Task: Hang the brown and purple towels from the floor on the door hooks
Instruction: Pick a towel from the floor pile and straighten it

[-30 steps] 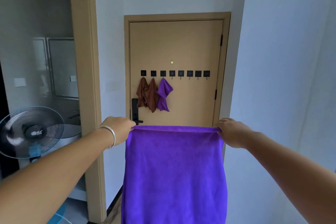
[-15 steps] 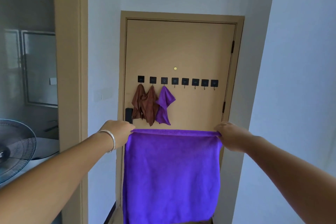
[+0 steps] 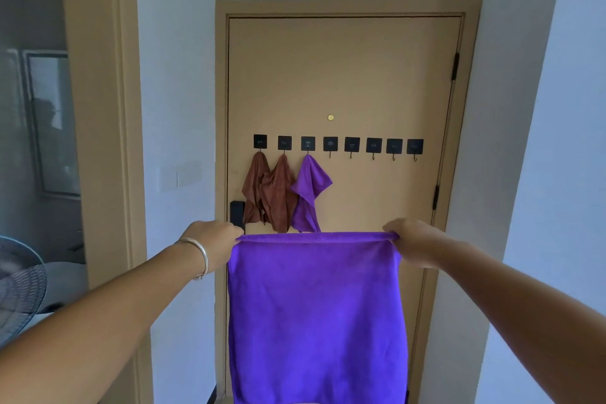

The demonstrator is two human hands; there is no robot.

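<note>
A purple towel (image 3: 316, 315) hangs stretched flat in front of me. My left hand (image 3: 214, 238) pinches its top left corner and my right hand (image 3: 411, 241) pinches its top right corner. Ahead stands a tan door (image 3: 344, 75) with a row of several black hooks (image 3: 337, 144). Two brown towels (image 3: 270, 195) hang from the two leftmost hooks. A small purple towel (image 3: 310, 190) hangs from the third hook. The hooks to the right of it are bare. The held towel hides the lower door.
A black door handle (image 3: 236, 213) sits at the door's left edge, just behind my left hand. White walls flank the door on both sides. A tan door frame (image 3: 98, 108) and a fan (image 3: 19, 292) stand at the left.
The door and hooks have grown larger in view as I came closer. Both hands keep the towel stretched between them at the same height.
</note>
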